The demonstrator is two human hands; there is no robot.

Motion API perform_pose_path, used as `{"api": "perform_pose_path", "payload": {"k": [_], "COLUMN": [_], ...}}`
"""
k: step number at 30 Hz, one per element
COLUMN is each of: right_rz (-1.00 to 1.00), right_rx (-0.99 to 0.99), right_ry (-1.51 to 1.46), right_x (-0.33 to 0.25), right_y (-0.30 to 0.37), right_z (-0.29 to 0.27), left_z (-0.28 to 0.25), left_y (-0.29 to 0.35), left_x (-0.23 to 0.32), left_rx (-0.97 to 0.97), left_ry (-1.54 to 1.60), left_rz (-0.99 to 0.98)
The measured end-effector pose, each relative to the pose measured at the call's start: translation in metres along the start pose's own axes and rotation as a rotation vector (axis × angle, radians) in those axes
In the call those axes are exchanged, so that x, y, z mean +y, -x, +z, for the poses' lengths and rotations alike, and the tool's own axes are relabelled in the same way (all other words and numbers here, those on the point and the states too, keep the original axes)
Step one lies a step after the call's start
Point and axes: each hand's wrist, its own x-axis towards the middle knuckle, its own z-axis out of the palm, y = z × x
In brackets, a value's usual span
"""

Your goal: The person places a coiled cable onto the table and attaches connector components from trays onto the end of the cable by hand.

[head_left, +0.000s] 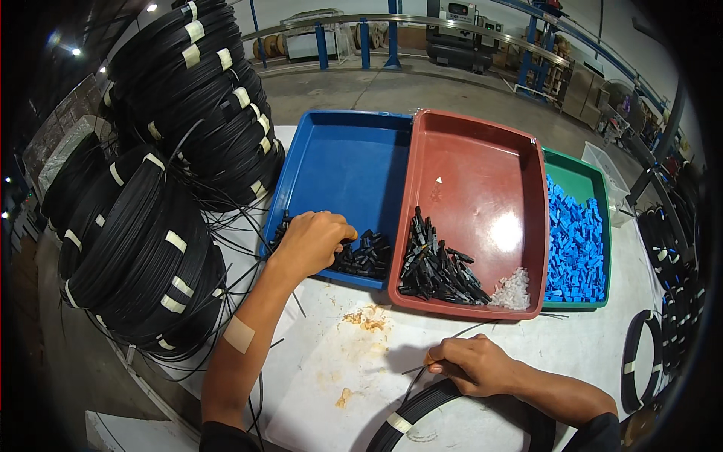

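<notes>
My left hand point(312, 239) reaches into the near end of a blue tray point(354, 154), its fingers curled down among small black connector parts point(365, 252). What its fingertips grip, if anything, is hidden. My right hand point(478, 365) is closed in a pinch on the thin end of a black cable, which pokes out to the left of the fingers. Beneath that hand lies a coil of black cable point(414, 410) bound with pale tape, partly cut off by the lower edge. Something orange covers a fingertip on each hand.
Tall stacks of taped black cable coils point(196, 98) stand at the left, with loose cable ends sticking out. A red tray point(482, 166) holds longer black parts and small clear pieces; a green tray point(576, 177) holds blue pieces. Another coil point(642, 361) lies at the right.
</notes>
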Motion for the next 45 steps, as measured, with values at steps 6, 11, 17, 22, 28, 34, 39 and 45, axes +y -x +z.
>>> {"api": "perform_pose_path", "payload": {"k": [6,11,17,22,28,34,39,45], "right_rz": [-0.007,-0.02,-0.079,0.221,0.419,0.355,0.278,0.151], "right_rx": [-0.021,-0.014,0.054,0.29,0.563,0.738,0.794,0.78], "right_ry": [0.036,0.109,0.347,0.511,0.213,0.164,0.02,0.074], "right_x": [0.0,-0.004,-0.01,-0.021,-0.007,0.001,0.009,0.012], "right_y": [0.0,0.003,0.009,0.026,0.078,0.099,0.105,0.095], "right_z": [0.002,0.005,0.005,0.0,-0.015,-0.03,-0.026,-0.023], "left_z": [0.0,0.0,-0.016,-0.017,0.022,0.054,0.073,0.083], "left_y": [0.005,0.01,0.001,-0.006,-0.005,0.012,0.026,0.032], "left_x": [0.003,0.005,0.033,0.101,0.202,0.238,0.221,0.224], "left_rx": [-0.011,0.034,0.179,0.282,0.242,0.235,0.213,0.335], "left_ry": [0.049,0.083,0.327,0.549,1.17,1.433,1.54,1.536], "left_rz": [-0.054,-0.034,-0.067,0.088,-0.01,0.003,0.036,-0.004]}}
